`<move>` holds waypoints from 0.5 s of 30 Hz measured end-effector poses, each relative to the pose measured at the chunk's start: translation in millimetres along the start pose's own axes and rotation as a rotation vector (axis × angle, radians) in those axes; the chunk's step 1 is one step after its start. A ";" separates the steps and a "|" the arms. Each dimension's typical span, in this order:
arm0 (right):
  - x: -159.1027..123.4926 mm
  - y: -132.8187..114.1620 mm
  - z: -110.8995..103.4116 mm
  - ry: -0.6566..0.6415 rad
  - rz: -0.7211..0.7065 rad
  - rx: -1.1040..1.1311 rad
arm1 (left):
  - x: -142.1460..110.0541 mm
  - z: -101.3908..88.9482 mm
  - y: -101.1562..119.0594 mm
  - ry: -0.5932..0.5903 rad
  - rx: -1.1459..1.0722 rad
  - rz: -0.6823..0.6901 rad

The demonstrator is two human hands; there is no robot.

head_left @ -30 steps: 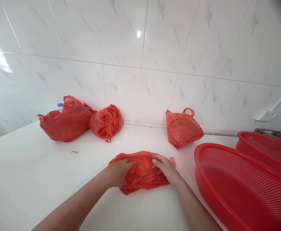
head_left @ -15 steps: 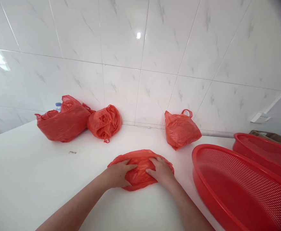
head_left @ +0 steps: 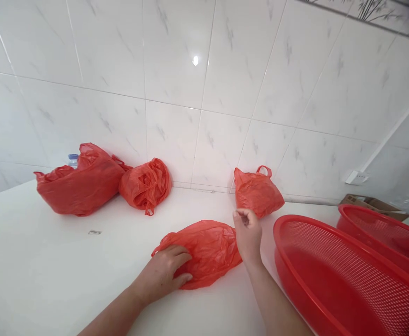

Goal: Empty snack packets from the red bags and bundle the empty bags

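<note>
A thin red plastic bag (head_left: 209, 252) lies spread and crumpled on the white table, its mouth partly folded. My left hand (head_left: 167, 269) rests on the bag's left part, fingers laid over the plastic and thumb held apart from them. Over the bag's right edge, my right hand (head_left: 250, 235) is raised with its fingers curled in toward the thumb. Whether something small sits inside those curled fingers is hidden. Just behind the right hand stands a filled red plastic bag (head_left: 258, 191) with a loop handle.
Two more red bags, a large one (head_left: 80, 186) and a bundled one (head_left: 146, 184), sit at the back left by the tiled wall; a blue-capped bottle (head_left: 73, 161) shows behind. At right are two red mesh baskets (head_left: 281, 223) (head_left: 346, 210) and a cardboard box (head_left: 372, 204).
My right hand has lifted off the bag and curled its fingers. The left hand still lies on the bag, which looks flatter and more spread. The view has shifted slightly.
</note>
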State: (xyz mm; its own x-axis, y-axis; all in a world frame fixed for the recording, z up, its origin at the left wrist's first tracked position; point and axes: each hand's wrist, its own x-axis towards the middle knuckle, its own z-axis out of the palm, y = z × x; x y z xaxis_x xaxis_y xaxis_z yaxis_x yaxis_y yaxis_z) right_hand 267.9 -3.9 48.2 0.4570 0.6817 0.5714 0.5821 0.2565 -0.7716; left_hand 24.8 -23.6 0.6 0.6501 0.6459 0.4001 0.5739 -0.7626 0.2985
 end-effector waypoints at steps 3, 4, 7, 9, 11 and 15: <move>50.4 2.2 17.0 0.138 -0.009 -0.180 | 0.2 -0.8 -3.9 0.169 0.004 0.104; 67.0 6.2 23.8 0.184 0.015 -0.298 | 0.3 -1.1 -4.7 0.245 0.010 0.150; 105.1 26.0 42.2 0.227 0.160 -0.594 | -0.2 -1.8 -7.5 0.457 0.058 0.263; 119.0 42.1 50.1 0.153 0.190 -0.741 | -1.2 -2.3 -10.9 0.563 0.124 0.245; 125.5 57.2 53.6 0.087 0.200 -0.843 | -2.1 -3.1 -15.9 0.648 0.187 0.146; 126.2 74.5 46.7 0.159 0.354 -0.799 | -2.6 -2.8 -28.0 0.595 0.125 -0.111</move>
State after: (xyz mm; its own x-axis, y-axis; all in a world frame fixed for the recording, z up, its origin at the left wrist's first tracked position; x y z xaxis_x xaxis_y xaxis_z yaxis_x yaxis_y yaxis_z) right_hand 337.6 133.2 49.8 0.7526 0.5121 0.4139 0.6573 -0.5469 -0.5186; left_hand 5.6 -4.0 -6.3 0.2145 0.5633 0.7979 0.6995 -0.6588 0.2771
